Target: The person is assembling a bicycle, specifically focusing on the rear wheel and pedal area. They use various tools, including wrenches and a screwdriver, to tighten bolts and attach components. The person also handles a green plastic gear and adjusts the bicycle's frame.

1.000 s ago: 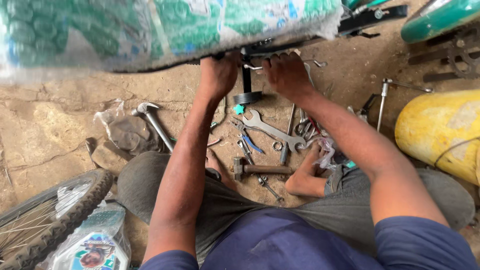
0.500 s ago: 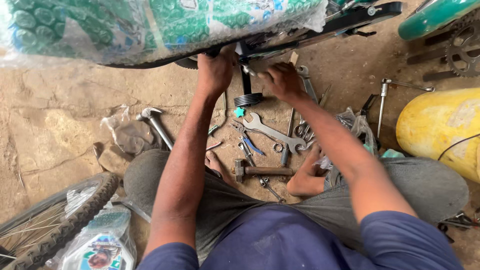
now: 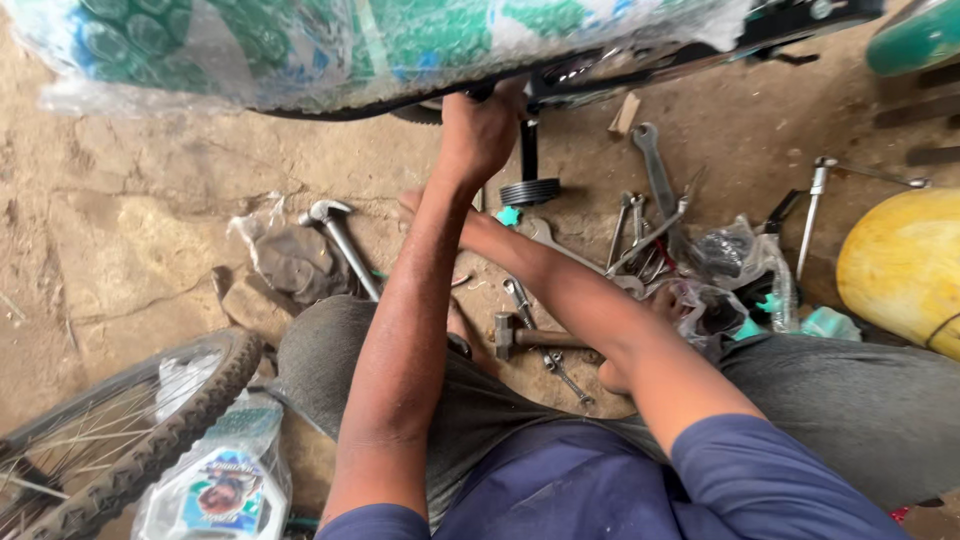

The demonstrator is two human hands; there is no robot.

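So the left hand (image 3: 483, 128) is up top, clamped around the dark frame bar (image 3: 600, 72) of the bubble-wrapped bike (image 3: 330, 45), which runs left-to-right straight ahead of the person. The right hand (image 3: 412, 205) sits lower, crossed under the left forearm and mostly hidden, so I can't tell if it's gripping anything. Left is clearly nearer the bar. Wrenches (image 3: 655, 180) and a hammer (image 3: 335, 235) lie on the dirt floor (image 3: 130, 220).

The right hand (image 3: 408, 205) has dropped (now behind the left forearm).
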